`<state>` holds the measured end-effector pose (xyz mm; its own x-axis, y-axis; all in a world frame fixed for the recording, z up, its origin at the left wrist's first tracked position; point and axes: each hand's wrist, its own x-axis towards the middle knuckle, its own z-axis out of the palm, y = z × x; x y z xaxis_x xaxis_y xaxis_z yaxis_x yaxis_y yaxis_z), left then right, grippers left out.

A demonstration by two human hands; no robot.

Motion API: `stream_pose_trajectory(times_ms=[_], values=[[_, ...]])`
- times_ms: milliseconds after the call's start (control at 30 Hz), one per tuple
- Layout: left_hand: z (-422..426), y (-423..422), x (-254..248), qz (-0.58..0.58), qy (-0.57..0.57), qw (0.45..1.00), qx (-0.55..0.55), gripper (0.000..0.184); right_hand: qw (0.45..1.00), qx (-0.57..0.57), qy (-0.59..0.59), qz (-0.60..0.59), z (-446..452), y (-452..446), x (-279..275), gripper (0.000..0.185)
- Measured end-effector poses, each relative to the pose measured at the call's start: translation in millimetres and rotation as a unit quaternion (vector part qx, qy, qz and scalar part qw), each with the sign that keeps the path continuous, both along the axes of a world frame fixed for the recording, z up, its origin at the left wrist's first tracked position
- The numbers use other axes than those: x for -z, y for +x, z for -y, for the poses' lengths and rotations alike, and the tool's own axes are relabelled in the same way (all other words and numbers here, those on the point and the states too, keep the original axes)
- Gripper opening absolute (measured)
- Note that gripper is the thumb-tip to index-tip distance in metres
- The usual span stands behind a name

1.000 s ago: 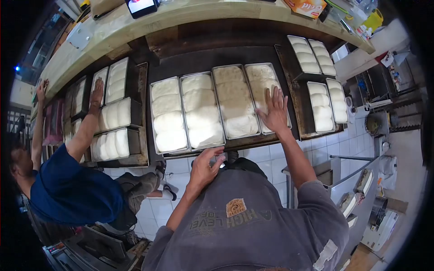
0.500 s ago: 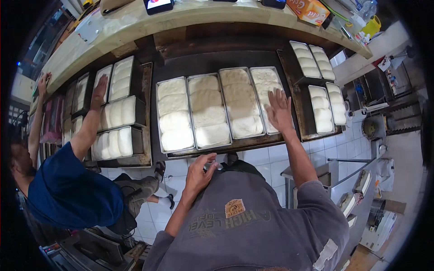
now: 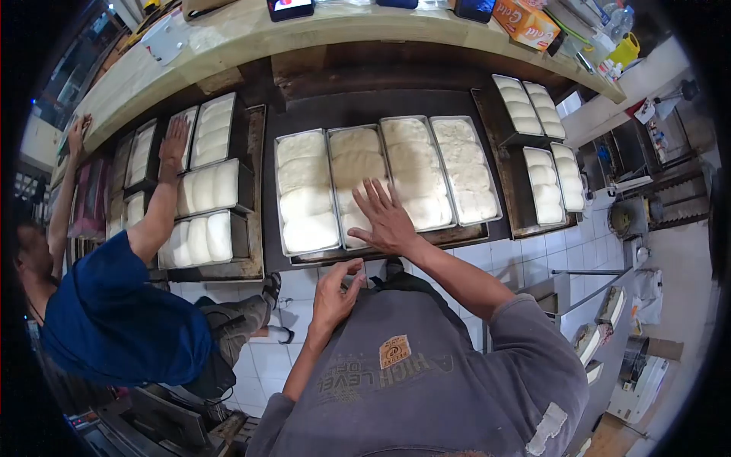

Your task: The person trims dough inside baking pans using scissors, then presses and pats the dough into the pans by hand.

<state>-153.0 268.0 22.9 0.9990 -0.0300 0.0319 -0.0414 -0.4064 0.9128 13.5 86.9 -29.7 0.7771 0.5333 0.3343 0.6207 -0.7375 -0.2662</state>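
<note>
In front of me a row of several metal loaf pans, each filled with white dough in rounded lobes, rests on a dark tray (image 3: 365,103). My right hand (image 3: 388,225) is spread flat with its fingers apart, over the near half of the second loaf pan from the left (image 3: 356,145) and at the edge of the third loaf pan (image 3: 403,135). Whether its palm presses on the dough cannot be made out. Close to my chest, just off the tray's near edge, my left hand (image 3: 333,293) is loosely bent and holds nothing visible. The rightmost loaf pan (image 3: 464,167) is uncovered.
On the left, a co-worker's hand (image 3: 175,141) reaches over more dough-filled pans (image 3: 213,186). Further pans (image 3: 525,107) sit on a tray at right. Behind runs a wooden counter (image 3: 343,30) with an orange box (image 3: 525,23) and a white bucket (image 3: 164,42).
My right hand has moved left, from the rightmost loaf pan to the second and third ones. My left hand stays bent near my chest. The co-worker's hand has shifted little.
</note>
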Motion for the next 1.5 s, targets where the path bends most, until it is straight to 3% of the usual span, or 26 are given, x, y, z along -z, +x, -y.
stream_pose_trajectory(times_ms=[100, 300, 433, 533, 600, 767, 967, 1033, 1100, 1267, 1500], values=[[-13, -7, 1, -0.008, -0.009, 1.000, -0.018, 0.033, 0.999, 0.019, -0.040, -0.026, -20, 6, 20, 0.084], [-34, -22, 14, -0.008, -0.021, 0.999, -0.048, 0.033, 0.994, -0.068, -0.074, -0.032, -32, 21, 25, 0.088], [-49, -35, 10, 0.003, -0.006, 0.998, -0.062, 0.032, 0.999, 0.015, -0.019, 0.034, -53, 34, -4, 0.090], [-60, -44, 14, 0.004, -0.014, 0.997, -0.072, 0.032, 0.995, 0.068, 0.025, 0.067, -63, 91, 35, 0.090], [-70, -49, 15, 0.009, -0.018, 0.997, -0.079, 0.031, 0.976, 0.144, -0.142, -0.076, -63, 122, 71, 0.093], [-97, -66, 14, -0.008, -0.021, 0.994, -0.104, 0.030, 0.992, 0.113, -0.058, -0.005, -132, 106, -8, 0.091], [-122, -91, 11, -0.020, -0.024, 0.991, -0.127, 0.030, 0.996, 0.017, 0.045, 0.076, -197, 139, 21, 0.090], [-130, -105, 15, -0.017, -0.022, 0.989, -0.143, 0.030, 0.992, 0.055, -0.078, -0.082, -207, 133, -1, 0.089], [-140, -109, 21, -0.009, -0.023, 0.987, -0.160, 0.030, 0.948, 0.090, -0.202, -0.227, -220, 135, -24, 0.089], [-148, -127, 34, -0.024, -0.011, 0.979, -0.204, 0.030, 0.971, -0.012, -0.178, -0.162, -223, 143, 42, 0.087], [-156, -127, 29, -0.045, -0.013, 0.981, -0.189, 0.031, 0.995, 0.028, -0.078, -0.058, -235, 116, 44, 0.088]])
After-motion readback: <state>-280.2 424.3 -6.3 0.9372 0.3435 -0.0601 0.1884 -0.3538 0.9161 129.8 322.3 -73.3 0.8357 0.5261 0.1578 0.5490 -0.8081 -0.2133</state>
